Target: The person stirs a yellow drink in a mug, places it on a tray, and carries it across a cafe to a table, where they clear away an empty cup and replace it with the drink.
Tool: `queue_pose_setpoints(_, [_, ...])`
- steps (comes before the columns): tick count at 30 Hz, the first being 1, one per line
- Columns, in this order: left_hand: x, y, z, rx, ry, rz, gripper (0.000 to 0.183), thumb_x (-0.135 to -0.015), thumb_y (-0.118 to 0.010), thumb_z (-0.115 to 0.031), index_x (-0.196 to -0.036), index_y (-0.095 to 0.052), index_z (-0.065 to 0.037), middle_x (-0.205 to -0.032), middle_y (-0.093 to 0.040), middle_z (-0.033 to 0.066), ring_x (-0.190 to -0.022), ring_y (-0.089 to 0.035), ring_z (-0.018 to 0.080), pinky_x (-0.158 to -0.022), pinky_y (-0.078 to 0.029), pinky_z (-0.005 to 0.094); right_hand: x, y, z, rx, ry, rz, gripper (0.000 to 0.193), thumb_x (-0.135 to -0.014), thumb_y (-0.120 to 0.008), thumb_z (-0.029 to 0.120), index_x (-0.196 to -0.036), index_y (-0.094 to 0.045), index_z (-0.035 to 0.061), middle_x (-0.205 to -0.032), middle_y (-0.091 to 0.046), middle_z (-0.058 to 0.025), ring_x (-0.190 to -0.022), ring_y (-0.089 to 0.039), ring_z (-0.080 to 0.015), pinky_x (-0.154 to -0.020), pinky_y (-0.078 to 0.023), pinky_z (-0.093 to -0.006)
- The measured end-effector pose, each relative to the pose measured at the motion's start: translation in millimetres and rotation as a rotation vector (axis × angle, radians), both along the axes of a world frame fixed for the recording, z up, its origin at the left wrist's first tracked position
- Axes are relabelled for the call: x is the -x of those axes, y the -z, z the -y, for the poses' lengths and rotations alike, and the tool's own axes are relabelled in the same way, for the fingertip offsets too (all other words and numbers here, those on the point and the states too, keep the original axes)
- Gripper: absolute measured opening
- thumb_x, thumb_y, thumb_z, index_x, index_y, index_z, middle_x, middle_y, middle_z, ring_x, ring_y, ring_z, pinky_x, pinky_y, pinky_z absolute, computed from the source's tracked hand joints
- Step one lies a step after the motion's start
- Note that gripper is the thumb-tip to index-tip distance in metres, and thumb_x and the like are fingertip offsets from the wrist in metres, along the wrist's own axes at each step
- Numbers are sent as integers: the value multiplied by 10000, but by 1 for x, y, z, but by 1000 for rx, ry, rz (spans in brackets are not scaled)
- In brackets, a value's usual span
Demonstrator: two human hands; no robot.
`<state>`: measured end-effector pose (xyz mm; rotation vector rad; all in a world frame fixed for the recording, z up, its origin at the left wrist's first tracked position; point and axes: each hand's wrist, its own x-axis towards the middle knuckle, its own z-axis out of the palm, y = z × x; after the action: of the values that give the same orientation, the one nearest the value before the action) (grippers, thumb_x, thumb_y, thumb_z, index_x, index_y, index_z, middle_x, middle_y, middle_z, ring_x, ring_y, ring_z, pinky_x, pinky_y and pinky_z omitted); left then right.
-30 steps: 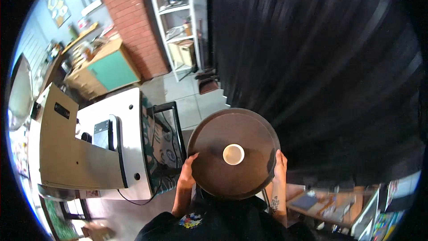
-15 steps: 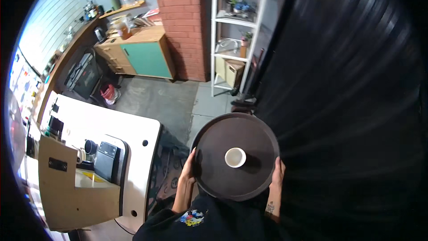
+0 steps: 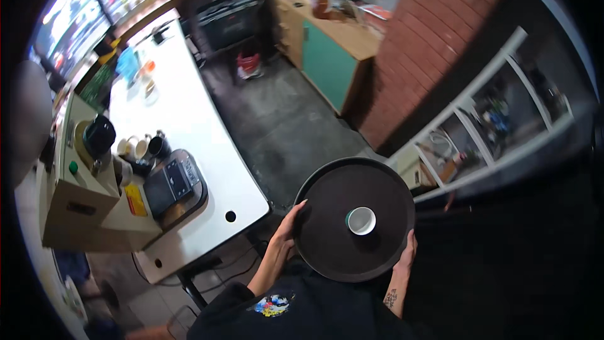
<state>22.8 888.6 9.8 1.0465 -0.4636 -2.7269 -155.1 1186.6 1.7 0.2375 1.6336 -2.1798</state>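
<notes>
Left hand: pinching the tray's left edge, thumb on the rim
Tray status: already up with the cup aboard, not set down yet
Tray looks: round, dark, raised rim, roughly level in front of the body
Cup: upright near the middle, white inside, contents hard to tell
Right hand: clamped on the right edge, fingers mostly hidden

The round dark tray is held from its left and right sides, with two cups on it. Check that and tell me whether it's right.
Not quite: only one cup is on the round dark tray, not two, as the head view shows. The rest stands: the left hand grip and right hand grip hold it from either side.
</notes>
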Motion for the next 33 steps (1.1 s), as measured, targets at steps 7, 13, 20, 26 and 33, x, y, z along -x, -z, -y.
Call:
queue_pose_setpoints(7, [69, -6, 36, -9, -373, -112, 391, -976, -609, -345, -1214, -666, -40, -1159, -709, 102, -1018, -690, 219, -927, -566, 365, 174, 15, 128, 130, -428, 46, 557, -1068, -446, 396, -1425, -457, -32, -1409, -549, -173, -1267, -561, -298, -1062, -470, -418])
queue_pose_setpoints(13, [129, -20, 68, 69, -594, -110, 424, -975, -598, -355, -1250, -644, -35, -1183, -701, 115, -1029, -692, 238, -938, -566, 384, 272, -9, 232, 192, -735, 83, 539, -1078, -420, 389, -1406, -476, -35, -1375, -578, -167, -1236, -585, -291, -1049, -482, -407])
queue_pose_setpoints(20, [202, -14, 161, 130, -599, -88, 439, -965, -600, -344, -1282, -619, -41, -1220, -684, 121, -1087, -669, 250, -974, -544, 399, 353, 25, 329, 111, -687, 83, 530, -1070, -444, 391, -1369, -509, -42, -1331, -605, -157, -1171, -621, -279, -1004, -511, -396])
queue_pose_setpoints(26, [300, -3, 300, 72, -461, 22, 382, -965, -593, -328, -1243, -644, -70, -1188, -692, 109, -1045, -674, 241, -939, -554, 415, 427, 58, 426, -93, -457, -47, 523, -1047, -518, 414, -1297, -585, -40, -1273, -633, -117, -1152, -605, -205, -981, -492, -341])
queue_pose_setpoints(33, [422, 17, 461, 225, -229, 260, 446, -957, -655, -414, -1165, -663, -20, -1053, -713, 88, -925, -683, 200, -838, -565, 348, 520, 65, 541, -380, -430, -337, 345, -1060, -530, 315, -965, -623, -4, -898, -612, 7, -815, -511, -117, -764, -439, -302])
